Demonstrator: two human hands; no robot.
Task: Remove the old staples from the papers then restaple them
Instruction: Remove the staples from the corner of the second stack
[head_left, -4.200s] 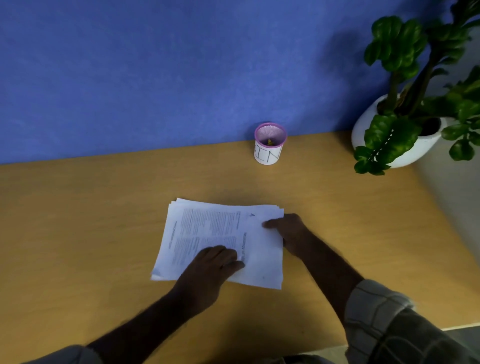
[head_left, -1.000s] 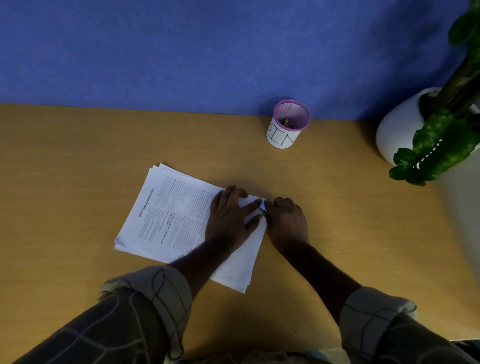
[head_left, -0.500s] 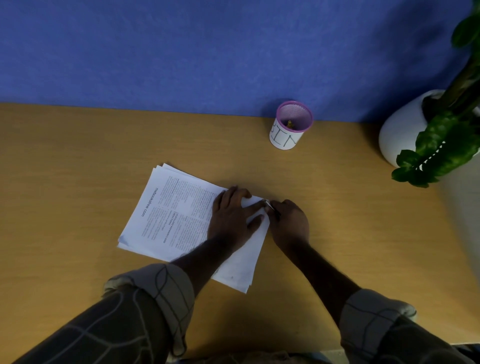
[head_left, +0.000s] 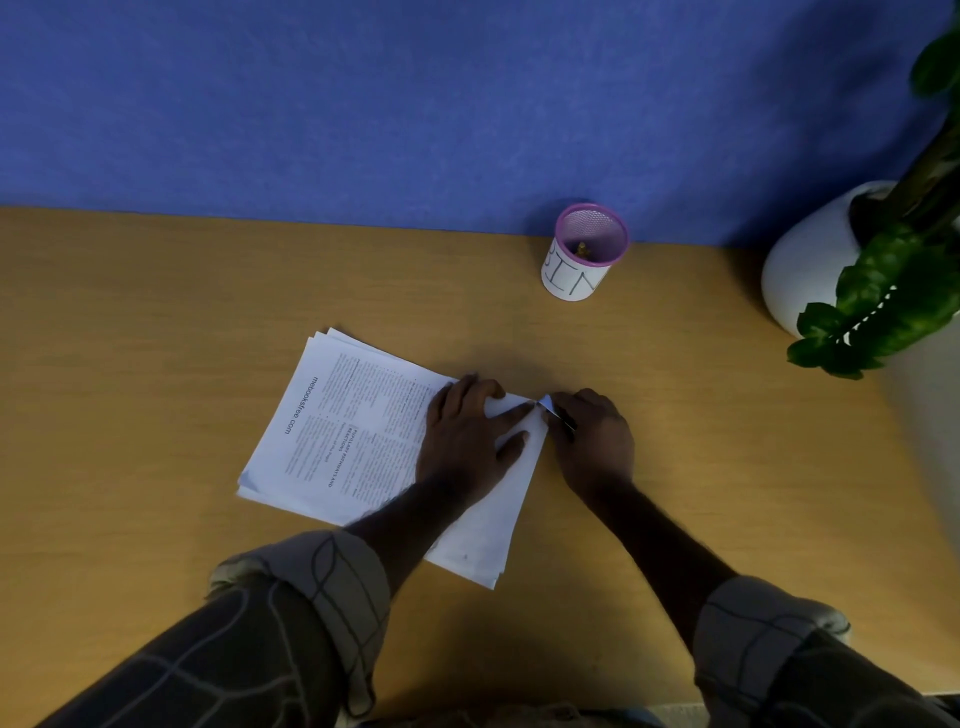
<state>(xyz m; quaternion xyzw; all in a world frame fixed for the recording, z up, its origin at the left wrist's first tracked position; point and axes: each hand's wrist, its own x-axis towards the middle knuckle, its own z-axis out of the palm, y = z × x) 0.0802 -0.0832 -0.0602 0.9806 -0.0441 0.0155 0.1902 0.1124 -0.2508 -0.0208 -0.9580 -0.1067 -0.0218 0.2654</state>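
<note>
Left hand (head_left: 467, 436) flat on papers (head_left: 332, 431); right hand (head_left: 592, 441) pinches their lifted corner

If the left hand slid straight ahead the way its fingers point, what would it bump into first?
Probably the right hand: the left hand lies flat on the papers, fingers aimed at the corner where the right hand's fingers pinch.
</note>
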